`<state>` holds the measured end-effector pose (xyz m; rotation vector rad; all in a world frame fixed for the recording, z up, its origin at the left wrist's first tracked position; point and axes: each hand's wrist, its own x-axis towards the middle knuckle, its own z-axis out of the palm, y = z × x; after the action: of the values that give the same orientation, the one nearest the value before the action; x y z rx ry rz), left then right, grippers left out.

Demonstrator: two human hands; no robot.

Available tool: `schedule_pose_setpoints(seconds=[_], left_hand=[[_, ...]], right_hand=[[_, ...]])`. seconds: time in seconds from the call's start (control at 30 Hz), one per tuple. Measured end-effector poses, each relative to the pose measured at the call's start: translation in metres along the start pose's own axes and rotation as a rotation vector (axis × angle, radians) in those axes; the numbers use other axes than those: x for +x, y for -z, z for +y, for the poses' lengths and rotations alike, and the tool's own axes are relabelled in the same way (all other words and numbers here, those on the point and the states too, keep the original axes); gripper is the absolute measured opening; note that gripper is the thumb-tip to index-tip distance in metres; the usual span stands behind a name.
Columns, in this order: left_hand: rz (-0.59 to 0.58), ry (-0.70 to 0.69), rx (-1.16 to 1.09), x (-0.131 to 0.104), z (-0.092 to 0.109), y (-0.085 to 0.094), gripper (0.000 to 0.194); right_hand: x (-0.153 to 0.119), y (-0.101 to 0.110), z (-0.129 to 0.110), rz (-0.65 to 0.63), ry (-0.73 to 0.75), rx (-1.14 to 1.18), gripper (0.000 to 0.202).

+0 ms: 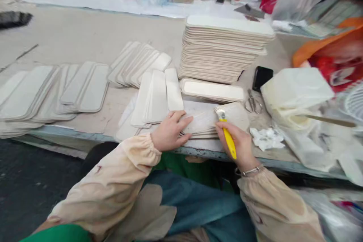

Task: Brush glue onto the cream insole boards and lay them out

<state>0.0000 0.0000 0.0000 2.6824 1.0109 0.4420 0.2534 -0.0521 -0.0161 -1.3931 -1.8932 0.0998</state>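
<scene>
So the pale panel (200,119) under the brush is on a low pile right at the table's (159,26) near edge. Right hand (241,143) has its grip wrapped round the yellow-handled brush (230,145), bristles down at the panel; left hand (171,130) is spread open on the panel's left end, not clutching anything. Looks mid-job to me: fanned pieces (157,98) lie leftward, and a tall stack (224,56) stands farther from that edge. Can't tell which ones are brushed already, though. Tub (295,87) contents are hard to make out, and the table's side edges are cut off.
</scene>
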Motion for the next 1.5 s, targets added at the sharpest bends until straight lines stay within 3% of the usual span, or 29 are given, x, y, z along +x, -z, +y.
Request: schedule_pose_setpoints(seconds=[0.4,0.83,1.5], left_hand=[[-0.005,0.002,-0.025,0.002,-0.001,0.001,0.055],[0.005,-0.008,-0.001,0.002,0.0,0.001,0.055],[-0.018,0.023,-0.028,0.002,0.001,0.001,0.055]], right_hand=[[-0.002,0.006,-0.01,-0.091,-0.017,0.054,0.018],[0.004,0.006,-0.011,-0.313,-0.005,-0.002,0.021],[-0.004,-0.01,-0.008,-0.175,0.052,-0.138,0.018]])
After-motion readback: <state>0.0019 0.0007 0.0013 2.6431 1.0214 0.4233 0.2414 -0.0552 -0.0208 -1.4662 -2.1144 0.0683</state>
